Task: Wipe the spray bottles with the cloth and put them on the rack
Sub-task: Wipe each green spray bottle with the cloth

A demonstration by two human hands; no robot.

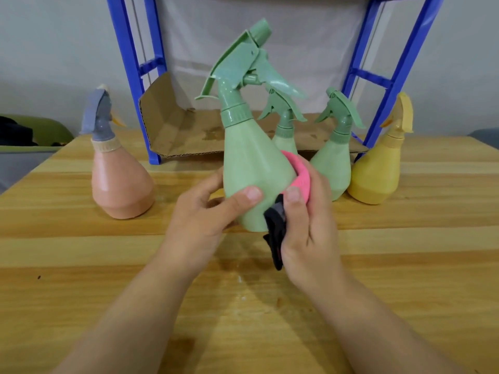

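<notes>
On a pale wooden desk point(81, 252), in front of a blue rack, left to right:

1. Peach spray bottle point(120, 182), grey trigger head, beige collar. It stands upright on the desk at far left, well apart from both hands and outside the rack's left upright.
2. Rack point(127, 63), blue frame, with slanted uprights rising at the back of the desk on the left and right. A creased, spot-stained cardboard sheet point(175, 125) lies on its lowest level with its left edge turned up.
3. Left hand point(199, 211). It grips the lower body of the large green spray bottle, thumb across the front face and fingers curled round the left side.
4. Large green spray bottle point(253, 163), with a matching green trigger head. It is held at centre between both hands, in front of the rack, leaning slightly with the nozzle up and to the right. Whether its base touches the desk cannot be told.
5. Cloth point(301, 179), pink with a black part. The pink part is pressed to the held bottle's right side; the black part hangs below the thumb.
6. Right hand point(310, 233). It is closed round the cloth, with the thumb in front.
7. Second green spray bottle point(285, 139), upright and mostly hidden behind the held bottle.
8. Third green spray bottle point(333, 163), upright on the desk just beyond the right hand.
9. Yellow spray bottle point(376, 176), upright on the desk just beside the third green one, near the foot of the rack's right upright.
</notes>
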